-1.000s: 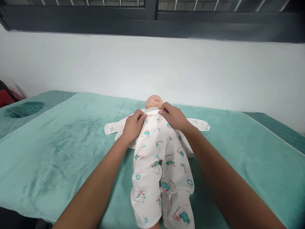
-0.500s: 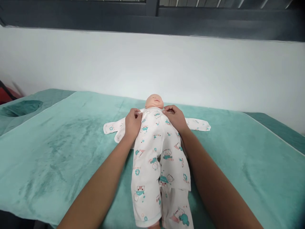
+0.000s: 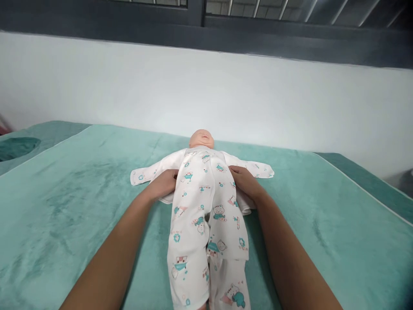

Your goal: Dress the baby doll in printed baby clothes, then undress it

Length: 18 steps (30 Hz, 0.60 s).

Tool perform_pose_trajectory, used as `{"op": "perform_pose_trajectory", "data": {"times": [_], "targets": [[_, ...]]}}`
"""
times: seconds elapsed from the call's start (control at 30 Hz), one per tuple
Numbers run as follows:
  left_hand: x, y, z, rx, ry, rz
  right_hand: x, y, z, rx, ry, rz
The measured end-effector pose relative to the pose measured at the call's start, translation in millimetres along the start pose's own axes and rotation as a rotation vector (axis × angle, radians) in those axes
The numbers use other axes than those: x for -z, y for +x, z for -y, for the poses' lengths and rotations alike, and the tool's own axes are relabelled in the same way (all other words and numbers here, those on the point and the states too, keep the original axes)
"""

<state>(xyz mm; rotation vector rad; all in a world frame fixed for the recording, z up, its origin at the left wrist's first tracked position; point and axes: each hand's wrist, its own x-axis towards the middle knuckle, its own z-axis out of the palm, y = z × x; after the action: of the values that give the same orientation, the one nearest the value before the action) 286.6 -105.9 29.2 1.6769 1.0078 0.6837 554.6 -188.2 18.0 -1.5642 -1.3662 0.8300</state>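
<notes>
A smooth pink doll is laid on its back on a bed covered in green plush, its head set at twelve o'clock. Its chest is covered by white cotton trousers printed with teal and pink figures, their legs spread toward six o'clock. From beneath them, the sleeves of a matching white cotton top are stretched toward ten and two. The left hand is curled against the trousers' edge at nine o'clock, the right hand at three; their fingertips are partly hidden, so whether cloth is pinched cannot be told. The trousers could be twisted if one side were tugged harder. The top's loose hem, seen under both hands, could be caught and bunched, and the doll could be dragged by a sharp pull.
</notes>
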Motion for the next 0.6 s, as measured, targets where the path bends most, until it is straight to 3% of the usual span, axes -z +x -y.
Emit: {"op": "perform_pose_trajectory", "data": {"times": [0.17, 0.3, 0.43, 0.6], "targets": [[-3.4, -9.2, -7.2, 0.086, -0.211, 0.081, 1.3, 0.3, -1.8, -0.129, 0.335, 0.133], [-9.0, -12.7, -8.3, 0.114, -0.31, 0.078, -3.2, 2.2, -5.1, -0.126, 0.483, 0.156], [-16.9, -13.5, -9.0, 0.149, -0.451, 0.081, -10.9, 2.1, -5.5, -0.059, 0.525, 0.104], [-27.9, -15.3, -13.7, 0.142, -0.626, -0.045, -19.1, 4.4, -5.0, 0.038, 0.472, -0.017]]}}
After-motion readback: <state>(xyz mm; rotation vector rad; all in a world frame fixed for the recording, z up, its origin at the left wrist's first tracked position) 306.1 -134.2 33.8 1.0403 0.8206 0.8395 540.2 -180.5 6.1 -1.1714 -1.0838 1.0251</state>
